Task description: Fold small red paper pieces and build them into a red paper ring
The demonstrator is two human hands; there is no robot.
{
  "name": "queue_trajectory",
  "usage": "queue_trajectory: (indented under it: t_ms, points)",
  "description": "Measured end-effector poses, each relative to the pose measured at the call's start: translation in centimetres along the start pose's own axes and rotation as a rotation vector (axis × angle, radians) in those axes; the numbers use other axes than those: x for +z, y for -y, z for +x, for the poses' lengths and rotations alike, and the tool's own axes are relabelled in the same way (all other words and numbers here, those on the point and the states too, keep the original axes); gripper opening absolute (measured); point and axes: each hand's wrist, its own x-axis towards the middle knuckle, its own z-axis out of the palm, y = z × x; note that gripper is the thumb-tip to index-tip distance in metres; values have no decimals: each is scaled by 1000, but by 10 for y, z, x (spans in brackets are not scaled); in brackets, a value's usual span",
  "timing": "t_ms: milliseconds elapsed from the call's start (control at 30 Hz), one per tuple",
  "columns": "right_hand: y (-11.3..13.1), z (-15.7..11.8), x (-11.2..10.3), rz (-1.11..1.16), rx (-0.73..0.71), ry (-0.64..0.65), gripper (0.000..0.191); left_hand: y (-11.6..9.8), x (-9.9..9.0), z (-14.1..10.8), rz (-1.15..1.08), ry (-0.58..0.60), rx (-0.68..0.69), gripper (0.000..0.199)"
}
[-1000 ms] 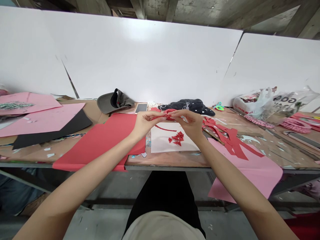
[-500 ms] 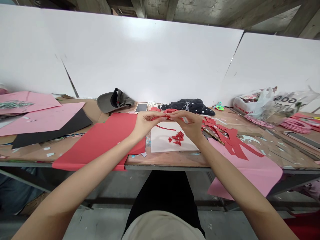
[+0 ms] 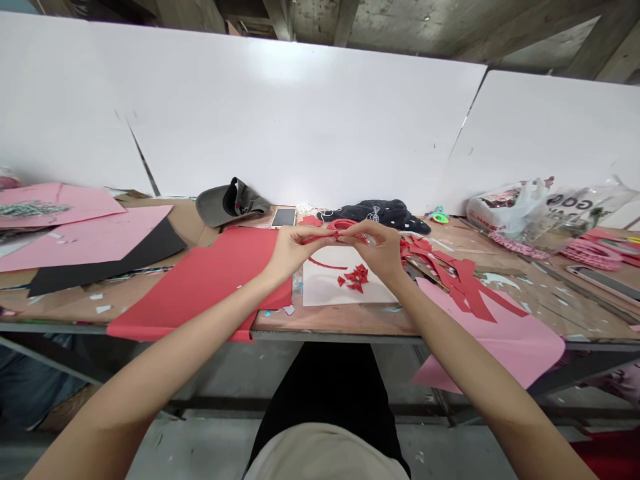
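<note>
My left hand (image 3: 297, 247) and my right hand (image 3: 376, 245) meet above the table, fingertips pinched together on a thin red paper strip (image 3: 327, 267). One end of the strip curves down below the fingers; the part between the fingertips is mostly hidden. Beneath the hands lies a white sheet (image 3: 320, 290) bearing a small heap of folded red paper pieces (image 3: 357, 277). Just behind the fingers is a coil of red strips (image 3: 341, 225), partly covered by them.
Red paper sheets (image 3: 200, 287) overhang the table edge on the left. Cut red strips (image 3: 467, 283) lie over a pink sheet (image 3: 495, 347) on the right. A grey cap (image 3: 230, 202), a phone (image 3: 285, 217), dark cloth (image 3: 385, 215) and plastic bags (image 3: 510, 207) line the back.
The loose end of the red strip has swung left and bends into more of a curve. Both hands stay together in nearly the same place, with the view shifted slightly.
</note>
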Motion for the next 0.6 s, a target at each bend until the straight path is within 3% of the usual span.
queue_trajectory:
  t_ms: [233, 400, 433, 500, 600]
  points:
    - [-9, 0, 9, 326, 310, 56, 20, 0, -2, 1, -84, 62, -124, 21]
    - [-29, 9, -10, 92, 341, 104, 21, 9, -9, 6, -79, 1, -249, 30]
    - [-34, 10, -16, -33, 335, 156, 17, 11, -11, 8, -83, -31, -260, 32]
    - [-42, 8, -24, -231, 352, 408, 8, 16, -14, 10, -90, -78, -278, 37]
    - [-47, 3, -25, -305, 364, 758, 15, 19, -16, 12, -61, -97, -298, 44]
